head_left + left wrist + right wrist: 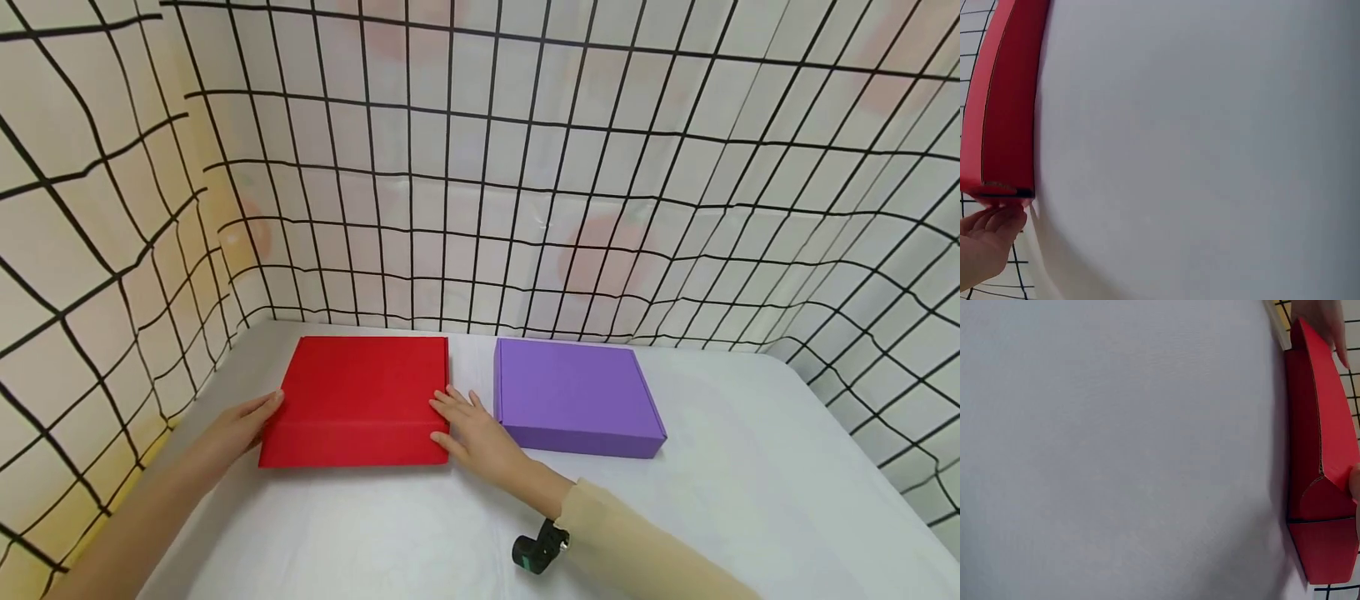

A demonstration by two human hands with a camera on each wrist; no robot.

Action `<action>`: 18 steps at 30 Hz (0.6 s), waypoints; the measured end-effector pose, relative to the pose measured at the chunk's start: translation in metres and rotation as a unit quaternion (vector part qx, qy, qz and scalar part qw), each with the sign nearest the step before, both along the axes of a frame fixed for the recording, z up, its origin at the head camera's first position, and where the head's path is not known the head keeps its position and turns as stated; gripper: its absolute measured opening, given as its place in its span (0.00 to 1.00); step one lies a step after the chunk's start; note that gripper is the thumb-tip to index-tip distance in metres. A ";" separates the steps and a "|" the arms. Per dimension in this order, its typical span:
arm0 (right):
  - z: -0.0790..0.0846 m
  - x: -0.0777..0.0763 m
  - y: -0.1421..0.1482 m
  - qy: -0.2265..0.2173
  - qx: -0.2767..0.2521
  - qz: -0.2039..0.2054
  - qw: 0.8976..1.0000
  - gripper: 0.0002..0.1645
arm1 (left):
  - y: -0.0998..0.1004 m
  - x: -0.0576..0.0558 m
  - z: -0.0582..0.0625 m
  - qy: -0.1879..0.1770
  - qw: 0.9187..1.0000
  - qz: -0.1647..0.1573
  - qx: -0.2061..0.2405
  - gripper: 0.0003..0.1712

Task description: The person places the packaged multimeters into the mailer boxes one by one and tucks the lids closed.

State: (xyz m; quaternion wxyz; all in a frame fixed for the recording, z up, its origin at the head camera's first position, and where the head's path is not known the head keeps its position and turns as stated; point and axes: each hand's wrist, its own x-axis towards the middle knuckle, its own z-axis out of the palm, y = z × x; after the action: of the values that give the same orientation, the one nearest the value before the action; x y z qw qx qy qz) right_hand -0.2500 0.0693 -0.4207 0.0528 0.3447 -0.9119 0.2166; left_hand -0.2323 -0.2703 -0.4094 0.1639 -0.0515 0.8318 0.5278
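Observation:
A red cardboard box (360,379) lies on the white table, its lid lowered over it. The lid's front flap (1338,412) slants outward over the front wall in the right wrist view. Against the left side of this box are the fingers of my left hand (243,425), fairly straight in the left wrist view (991,240). My right hand (480,437) reaches in from the right, fingers spread and fingertips touching the lid's right edge, thumb near the front corner. Close beyond the right hand sits a closed purple cardboard box (573,392).
Black wire grid panels (487,167) stand behind the white table (360,533) and along both sides, with pale sheeting behind them. A small black camera (536,550) is worn at the right wrist, beside a beige sleeve (637,542).

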 end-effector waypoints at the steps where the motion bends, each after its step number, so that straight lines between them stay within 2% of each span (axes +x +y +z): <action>1: -0.002 -0.001 0.000 0.000 -0.001 0.001 1.000 0.31 | 0.001 -0.003 -0.002 -0.004 1.000 0.008 0.015 0.46; 4: -0.006 -0.002 0.000 0.001 -0.009 0.005 1.000 0.31 | 0.001 -0.008 -0.007 -0.009 0.999 0.027 0.042 0.46; 10: -0.008 -0.004 -0.003 0.008 0.013 0.005 1.000 0.32 | -0.002 -0.008 -0.013 -0.005 0.996 0.051 0.068 0.46; 18: -0.005 -0.006 0.002 0.033 0.042 0.021 0.998 0.32 | -0.002 -0.011 -0.016 -0.002 0.994 0.062 0.094 0.48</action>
State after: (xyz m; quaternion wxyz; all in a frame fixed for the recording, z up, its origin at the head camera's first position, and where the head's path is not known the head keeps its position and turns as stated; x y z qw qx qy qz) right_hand -0.2559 0.0710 -0.4262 0.0640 0.3728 -0.9104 0.1676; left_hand -0.2431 -0.2727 -0.4254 0.1365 -0.0883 0.7732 0.6130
